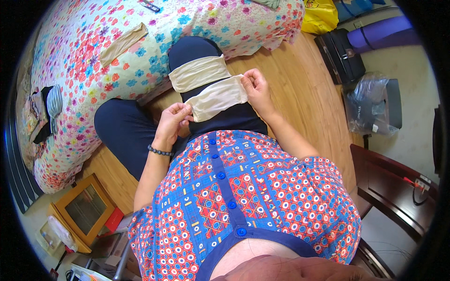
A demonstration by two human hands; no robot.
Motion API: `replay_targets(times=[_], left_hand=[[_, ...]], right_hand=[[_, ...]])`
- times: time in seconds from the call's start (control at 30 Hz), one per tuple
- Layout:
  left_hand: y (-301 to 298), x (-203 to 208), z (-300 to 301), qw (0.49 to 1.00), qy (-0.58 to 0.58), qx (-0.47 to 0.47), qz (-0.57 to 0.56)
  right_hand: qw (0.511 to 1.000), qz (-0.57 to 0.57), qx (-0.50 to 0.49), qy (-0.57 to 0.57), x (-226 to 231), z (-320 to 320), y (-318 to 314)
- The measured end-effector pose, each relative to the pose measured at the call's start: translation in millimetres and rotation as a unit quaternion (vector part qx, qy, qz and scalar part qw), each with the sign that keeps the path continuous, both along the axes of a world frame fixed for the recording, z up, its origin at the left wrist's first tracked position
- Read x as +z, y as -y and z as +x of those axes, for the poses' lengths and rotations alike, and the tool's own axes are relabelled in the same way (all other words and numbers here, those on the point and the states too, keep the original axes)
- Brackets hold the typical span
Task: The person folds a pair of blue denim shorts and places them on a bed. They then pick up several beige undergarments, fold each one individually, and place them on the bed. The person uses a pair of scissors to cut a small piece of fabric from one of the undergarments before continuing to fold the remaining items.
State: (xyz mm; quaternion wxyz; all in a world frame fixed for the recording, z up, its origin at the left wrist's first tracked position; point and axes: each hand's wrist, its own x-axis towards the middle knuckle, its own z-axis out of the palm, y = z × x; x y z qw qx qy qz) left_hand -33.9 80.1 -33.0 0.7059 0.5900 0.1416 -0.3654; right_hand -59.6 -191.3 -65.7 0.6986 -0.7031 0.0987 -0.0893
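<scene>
A cream sock (218, 97) lies across my right thigh, stretched between both hands. My left hand (172, 119) pinches its near end, with a dark bead bracelet (160, 151) on the wrist. My right hand (257, 88) grips its far end. A second cream sock (198, 73) rests flat on the same thigh just beyond it, touched by neither hand. I sit in dark blue trousers and a patterned blue and red shirt.
A bed with a floral cover (93, 56) stands ahead, with another cream sock (123, 43) and a pile of dark and striped socks (46, 112) on it. A wooden box (84, 208) sits at lower left; a black case (340, 55), plastic bag (370, 103) and dark wooden furniture (393, 187) stand at right.
</scene>
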Motion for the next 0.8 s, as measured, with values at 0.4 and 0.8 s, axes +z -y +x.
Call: replay_targets(times=[0.4,0.8], left_hand=[[-23.9,31.4,4.1,0.984,0.151,0.045,-0.088],[-22.4,-7.8,-13.4,0.994,0.018,-0.019,-0.106]], right_hand=[[0.982,0.084,0.047,-0.162,7.5,2.7,8.0],[0.983,0.167,-0.022,-0.077,1.3,3.8,-4.3]])
